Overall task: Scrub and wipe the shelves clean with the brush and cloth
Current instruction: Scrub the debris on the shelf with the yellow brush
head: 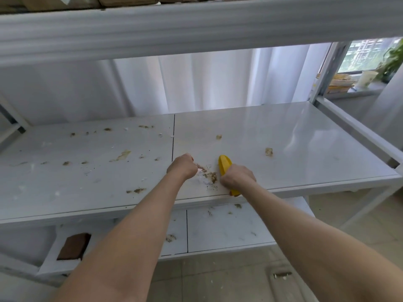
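The white middle shelf [283, 136] is smeared with brown dirt and white flecks, mostly on its left half. My right hand [237, 178] grips a yellow brush [225, 165] near the front edge, its tip pointing away from me. A pile of brown crumbs [210, 177] lies just left of the brush. My left hand [182, 166] is curled in a fist to the left of that pile, and a small pinkish-brown piece [201, 166] sticks out from its fingers. I cannot tell what the piece is. No cloth is plainly in view.
Loose dirt clumps [268, 151] lie on the right half of the shelf. The lower shelf [229, 232] also carries crumbs, and a brown block [73, 246] sits at its left. An upper shelf beam [196, 27] hangs overhead. A windowsill with a cup [367, 78] is at far right.
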Demonstrator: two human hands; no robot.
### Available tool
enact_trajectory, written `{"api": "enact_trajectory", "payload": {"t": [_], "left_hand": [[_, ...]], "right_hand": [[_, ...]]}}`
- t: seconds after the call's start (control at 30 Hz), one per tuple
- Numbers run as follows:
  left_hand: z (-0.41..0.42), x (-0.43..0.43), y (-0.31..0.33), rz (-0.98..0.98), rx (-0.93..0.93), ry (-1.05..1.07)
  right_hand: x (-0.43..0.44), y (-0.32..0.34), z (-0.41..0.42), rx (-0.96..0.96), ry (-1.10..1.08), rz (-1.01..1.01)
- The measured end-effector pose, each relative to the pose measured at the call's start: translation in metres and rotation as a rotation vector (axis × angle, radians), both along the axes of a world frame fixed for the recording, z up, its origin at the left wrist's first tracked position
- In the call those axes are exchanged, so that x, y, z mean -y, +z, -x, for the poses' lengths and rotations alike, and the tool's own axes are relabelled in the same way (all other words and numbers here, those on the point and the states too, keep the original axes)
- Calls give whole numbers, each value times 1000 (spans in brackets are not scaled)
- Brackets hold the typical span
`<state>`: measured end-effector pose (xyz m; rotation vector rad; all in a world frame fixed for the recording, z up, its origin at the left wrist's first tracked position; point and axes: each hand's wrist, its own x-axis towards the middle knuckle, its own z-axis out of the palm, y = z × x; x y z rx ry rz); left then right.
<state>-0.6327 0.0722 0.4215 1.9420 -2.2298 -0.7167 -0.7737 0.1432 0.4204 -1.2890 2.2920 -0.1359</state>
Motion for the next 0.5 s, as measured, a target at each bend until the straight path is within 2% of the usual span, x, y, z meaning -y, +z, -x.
{"api": "enact_trajectory", "payload": {"t": [0.17,0.3,0.37,0.5], "left_hand": [[-4,-1,2,27,9,20],[-2,1,6,37,7,0],[-4,2,8,40,-7,0],[-5,0,5,37,-6,-10]], "right_hand": [[11,-15,-47,174,-66,65],[19,-9,-37,261,-46,113],[19,-1,-10,252,-100,172],[7,9,46,91,-203,185]]}}
